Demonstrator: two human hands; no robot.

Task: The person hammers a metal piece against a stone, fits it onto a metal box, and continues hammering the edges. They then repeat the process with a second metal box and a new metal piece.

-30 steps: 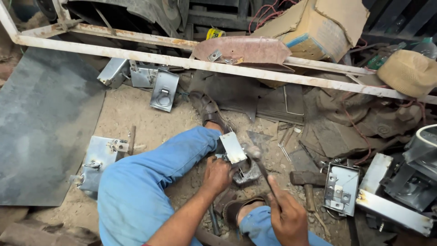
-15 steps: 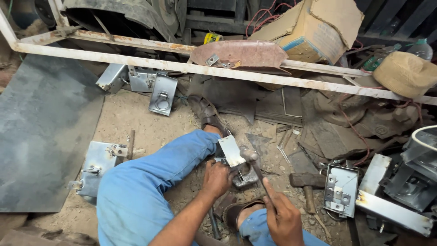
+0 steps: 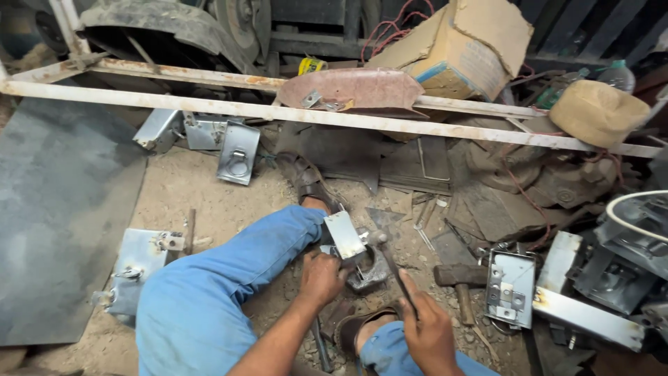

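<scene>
Left hand point(image 3: 321, 277) pins the small grey folded sheet-metal bracket point(image 3: 346, 235) on the ground at 6 o'clock; right hand point(image 3: 429, 333) grips a thin dark hammer point(image 3: 391, 262). Fingers that close could easily get whacked if the strike glances off.

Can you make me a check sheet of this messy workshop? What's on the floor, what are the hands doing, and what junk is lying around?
Surface: sandy dirt floor, with a dark metal sheet lying at the left.
Job's things: small folded metal plate on a grey metal block, between the sandalled feet.
Clutter: metal latch plates, more plates, a hammer, a grey metal box, a cardboard box.
Grippers: left hand steadies the plate; right hand holds a thin dark tool, its type unclear.
Cables: red wire over the scrap at the right.
Surroundings: rusty white metal frame, a tyre behind.
</scene>
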